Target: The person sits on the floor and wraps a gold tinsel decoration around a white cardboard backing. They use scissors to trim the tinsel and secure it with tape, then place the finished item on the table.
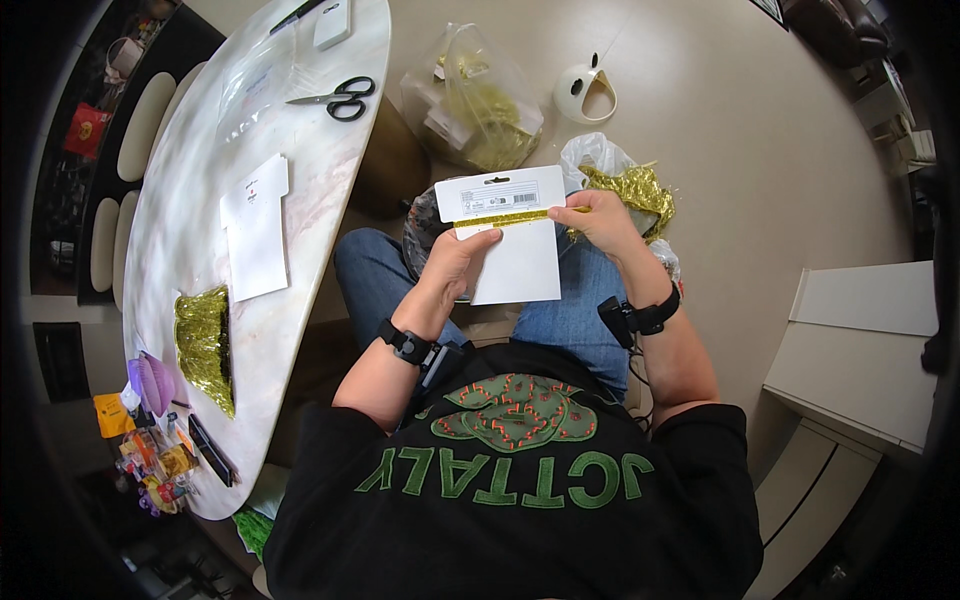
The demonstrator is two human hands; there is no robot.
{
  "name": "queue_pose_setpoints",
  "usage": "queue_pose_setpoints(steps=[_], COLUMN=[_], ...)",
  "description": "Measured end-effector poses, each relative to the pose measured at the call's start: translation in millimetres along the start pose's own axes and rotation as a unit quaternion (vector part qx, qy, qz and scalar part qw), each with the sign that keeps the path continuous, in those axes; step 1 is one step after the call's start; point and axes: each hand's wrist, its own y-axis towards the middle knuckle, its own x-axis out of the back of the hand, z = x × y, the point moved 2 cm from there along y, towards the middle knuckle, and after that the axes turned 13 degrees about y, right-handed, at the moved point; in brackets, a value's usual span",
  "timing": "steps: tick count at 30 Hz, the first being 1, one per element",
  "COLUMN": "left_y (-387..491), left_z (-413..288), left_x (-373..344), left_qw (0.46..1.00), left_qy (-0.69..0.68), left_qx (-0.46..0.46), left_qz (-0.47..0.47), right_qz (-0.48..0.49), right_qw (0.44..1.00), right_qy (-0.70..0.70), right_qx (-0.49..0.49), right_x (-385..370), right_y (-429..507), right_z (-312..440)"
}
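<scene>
Above my lap, a white cardboard hang-tab card [517,274] is held between my two hands, its printed upper flap bearing writing and a barcode. A narrow gold tinsel band [502,219] runs across it just below the flap. My left hand [448,264] grips the card's left side, thumb on the front under the band. At the right edge my right hand [606,221] pinches the card and the band's end between thumb and fingers. The fingers behind the card are hidden. Gold tinsel fringe [637,191] lies in a white plastic bag [596,154] beyond my right hand.
On the marble table [315,195] to the left lie black-handled scissors [349,99], another white card [256,232] and gold fringe [204,345]. A clear bag [480,105] of gold tinsel and a white cut-out container [585,96] stand on the floor. A lined bin [420,232] sits between my knees.
</scene>
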Motion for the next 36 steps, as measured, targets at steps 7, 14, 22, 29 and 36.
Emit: queue_pose_setpoints(steps=[7,14,22,29,36], left_y=[-0.7,-0.3,3.7,1.3,1.2], left_z=[1.9,1.4,3.1,0.9,1.1], left_x=[0.6,2.2,6.6,3.3,2.9], left_qw=[1.0,0.995,0.993,0.991,0.992], left_qy=[0.016,0.053,0.055,0.062,0.066], left_qx=[-0.011,-0.057,-0.069,-0.083,-0.075], left_qz=[-0.024,-0.061,-0.073,-0.083,-0.075], right_qz=[-0.006,0.022,0.026,0.011,0.009], right_qw=[1.0,0.998,0.999,0.999,0.999], right_qy=[-0.003,-0.045,-0.025,-0.018,-0.03], right_qx=[-0.003,0.042,0.032,0.034,0.007], right_x=[-0.6,1.1,6.4,8.3,6.9], right_y=[-3.0,-8.1,-6.7,-0.4,-1.9], right_z=[1.4,8.4,2.7,-4.6,-0.7])
